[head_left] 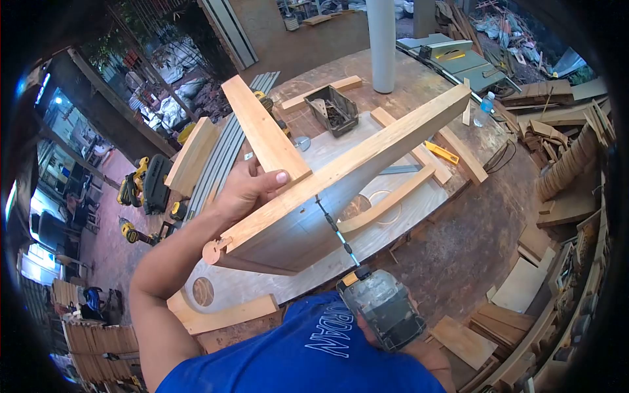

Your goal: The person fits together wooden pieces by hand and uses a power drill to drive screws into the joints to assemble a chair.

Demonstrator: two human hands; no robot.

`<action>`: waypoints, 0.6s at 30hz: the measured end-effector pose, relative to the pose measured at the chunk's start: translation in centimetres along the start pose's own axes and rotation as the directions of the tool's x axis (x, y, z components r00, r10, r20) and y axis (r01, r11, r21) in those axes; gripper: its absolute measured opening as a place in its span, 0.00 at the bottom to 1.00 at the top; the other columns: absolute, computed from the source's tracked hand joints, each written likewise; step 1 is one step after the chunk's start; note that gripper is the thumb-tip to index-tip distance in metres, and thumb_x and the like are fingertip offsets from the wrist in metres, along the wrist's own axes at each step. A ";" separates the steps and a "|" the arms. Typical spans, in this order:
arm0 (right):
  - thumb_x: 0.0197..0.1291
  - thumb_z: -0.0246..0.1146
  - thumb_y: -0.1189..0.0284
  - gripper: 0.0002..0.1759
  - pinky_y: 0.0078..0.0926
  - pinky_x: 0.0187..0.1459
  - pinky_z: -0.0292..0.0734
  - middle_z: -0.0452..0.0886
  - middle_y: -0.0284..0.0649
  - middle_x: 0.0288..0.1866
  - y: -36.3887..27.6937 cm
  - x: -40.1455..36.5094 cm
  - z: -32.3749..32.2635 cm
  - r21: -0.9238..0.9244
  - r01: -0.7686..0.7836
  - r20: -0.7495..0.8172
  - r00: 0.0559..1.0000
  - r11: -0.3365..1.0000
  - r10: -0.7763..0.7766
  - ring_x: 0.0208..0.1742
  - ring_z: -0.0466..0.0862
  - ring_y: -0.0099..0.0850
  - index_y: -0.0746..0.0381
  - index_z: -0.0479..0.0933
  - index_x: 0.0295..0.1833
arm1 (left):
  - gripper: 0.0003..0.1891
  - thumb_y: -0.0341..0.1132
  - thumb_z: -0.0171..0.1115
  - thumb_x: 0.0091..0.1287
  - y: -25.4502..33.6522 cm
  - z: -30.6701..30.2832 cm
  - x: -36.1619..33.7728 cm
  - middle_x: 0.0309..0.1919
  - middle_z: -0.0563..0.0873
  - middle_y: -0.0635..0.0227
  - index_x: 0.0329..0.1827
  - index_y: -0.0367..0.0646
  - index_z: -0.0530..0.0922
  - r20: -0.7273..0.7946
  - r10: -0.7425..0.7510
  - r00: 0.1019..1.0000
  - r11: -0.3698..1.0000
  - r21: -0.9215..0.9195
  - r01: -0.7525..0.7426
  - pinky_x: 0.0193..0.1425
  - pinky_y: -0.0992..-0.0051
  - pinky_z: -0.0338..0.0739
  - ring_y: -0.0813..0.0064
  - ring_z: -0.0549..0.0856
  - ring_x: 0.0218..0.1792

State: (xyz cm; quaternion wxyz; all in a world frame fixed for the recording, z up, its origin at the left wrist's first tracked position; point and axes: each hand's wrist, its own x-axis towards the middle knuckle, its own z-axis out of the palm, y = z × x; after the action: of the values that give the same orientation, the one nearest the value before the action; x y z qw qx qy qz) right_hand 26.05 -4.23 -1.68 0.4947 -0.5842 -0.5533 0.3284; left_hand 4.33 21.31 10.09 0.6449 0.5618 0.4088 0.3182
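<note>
My left hand (254,185) grips the corner where a short wooden board (259,128) meets a long wooden beam (367,150), thumb on top. My right hand (422,344) is mostly hidden behind the cordless drill (381,308) that it holds low in front of my blue shirt. From the drill a long, thin bit (339,234) reaches up to the side face of the beam, near the joint. The drill's lamp lights that face. A small dark mark or hole shows beside the bit's tip. The beam's near end has a rounded piece (213,251).
On the workbench (314,85) lie a dark bin of screws (332,110), a yellow level (441,152), curved wooden pieces (390,200) and metal strips (219,157). Another drill (134,230) is at left. A white post (382,46) rises behind; scrap wood (557,131) is piled right.
</note>
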 end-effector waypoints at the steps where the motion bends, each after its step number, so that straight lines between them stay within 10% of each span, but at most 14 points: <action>1: 0.53 0.71 0.52 0.23 0.48 0.51 0.82 0.88 0.41 0.49 0.6 -0.3 0.4 0.046 -0.035 -0.009 0.999 0.998 0.035 0.50 0.86 0.47 0.53 0.86 0.50 | 0.40 0.45 0.79 0.59 0.1 0.1 0.1 0.56 0.85 0.57 0.68 0.28 0.72 -0.003 0.010 1.000 1.000 0.021 -0.010 0.60 0.70 0.80 0.69 0.86 0.54; 8: 0.49 0.73 0.55 0.22 0.46 0.52 0.81 0.88 0.40 0.49 -0.1 0.3 0.2 0.077 -0.149 0.040 0.988 0.986 0.146 0.51 0.86 0.44 0.52 0.87 0.49 | 0.42 0.33 0.79 0.59 0.0 -0.1 0.6 0.56 0.85 0.52 0.71 0.25 0.64 0.023 -0.053 0.998 0.998 -0.038 0.053 0.57 0.69 0.86 0.68 0.89 0.51; 18: 0.47 0.78 0.58 0.35 0.38 0.57 0.80 0.85 0.42 0.55 2.7 -0.5 0.8 -0.068 0.199 -0.118 0.971 0.978 -0.206 0.54 0.86 0.40 0.60 0.80 0.61 | 0.44 0.33 0.81 0.57 0.4 0.1 0.7 0.55 0.85 0.51 0.72 0.24 0.63 0.023 -0.077 0.997 0.997 -0.023 0.078 0.60 0.67 0.85 0.65 0.89 0.52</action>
State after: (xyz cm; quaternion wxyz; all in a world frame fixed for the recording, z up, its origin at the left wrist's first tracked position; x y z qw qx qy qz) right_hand 26.10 -4.31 -4.52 0.5427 -0.5574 -0.5871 0.2237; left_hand 4.77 21.99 10.38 0.6678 0.5415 0.4193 0.2914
